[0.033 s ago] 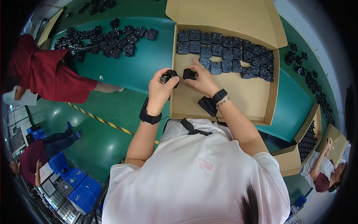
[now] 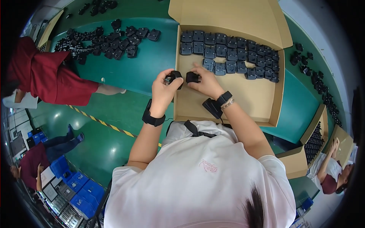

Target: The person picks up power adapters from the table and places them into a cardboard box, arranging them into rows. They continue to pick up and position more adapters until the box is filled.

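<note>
Black power plug adapters are in both my hands, above the left edge of a shallow cardboard box (image 2: 228, 102). My left hand (image 2: 163, 87) is closed around one black plug adapter (image 2: 176, 80), thumb in front. Just to its right, my right hand (image 2: 209, 83) pinches another black plug adapter (image 2: 192, 77), with a small gap between the two. Inside the box, rows of black plug adapters (image 2: 231, 54) lie with their pins showing. The lowest row has gaps. Each wrist wears a black strap.
Loose adapters (image 2: 114, 45) are heaped on the green table (image 2: 114, 74) at left; more (image 2: 319, 85) lie at far right. Another box (image 2: 292, 161) of adapters stands at lower right. A person in red (image 2: 49, 72) is at left, others farther off. Blue bins (image 2: 89, 193) stand lower left.
My right hand's fingers have shifted very slightly to the left. Both hands keep their adapters, and the rows in the box look the same.
</note>
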Demonstrator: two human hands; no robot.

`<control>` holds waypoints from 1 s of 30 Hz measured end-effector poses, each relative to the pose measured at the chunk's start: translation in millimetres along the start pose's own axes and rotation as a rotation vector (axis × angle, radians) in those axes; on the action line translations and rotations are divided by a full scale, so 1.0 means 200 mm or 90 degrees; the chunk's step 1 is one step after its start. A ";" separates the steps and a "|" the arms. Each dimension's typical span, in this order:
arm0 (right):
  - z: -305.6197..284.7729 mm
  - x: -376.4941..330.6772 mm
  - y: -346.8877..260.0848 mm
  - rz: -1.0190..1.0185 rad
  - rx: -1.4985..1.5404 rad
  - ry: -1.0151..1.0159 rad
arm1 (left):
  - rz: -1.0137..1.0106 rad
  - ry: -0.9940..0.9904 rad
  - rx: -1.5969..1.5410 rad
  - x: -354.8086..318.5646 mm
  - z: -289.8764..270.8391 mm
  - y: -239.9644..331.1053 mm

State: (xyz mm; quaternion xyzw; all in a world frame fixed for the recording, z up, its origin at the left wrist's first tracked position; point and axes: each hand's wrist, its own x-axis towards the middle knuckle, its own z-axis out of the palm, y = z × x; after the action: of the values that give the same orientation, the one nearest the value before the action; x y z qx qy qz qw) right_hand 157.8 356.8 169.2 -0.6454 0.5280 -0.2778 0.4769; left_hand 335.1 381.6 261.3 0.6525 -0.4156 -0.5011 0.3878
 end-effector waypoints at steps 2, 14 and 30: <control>0.02 -0.04 0.02 -0.128 0.025 -0.030 | -0.002 -0.019 -0.009 0.01 0.00 0.00; -0.21 -0.25 0.16 0.049 -0.063 0.052 | 0.121 -0.198 0.480 0.22 0.36 -0.10; -0.24 -0.17 0.14 0.159 0.010 0.100 | 0.010 -0.248 0.422 0.42 0.50 -0.17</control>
State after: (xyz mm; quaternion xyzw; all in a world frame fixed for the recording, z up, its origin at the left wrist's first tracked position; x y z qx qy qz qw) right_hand 94.5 373.5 167.5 -0.5476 0.6374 -0.2700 0.4700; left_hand 255.6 307.1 182.5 0.6319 -0.6259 -0.4512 0.0736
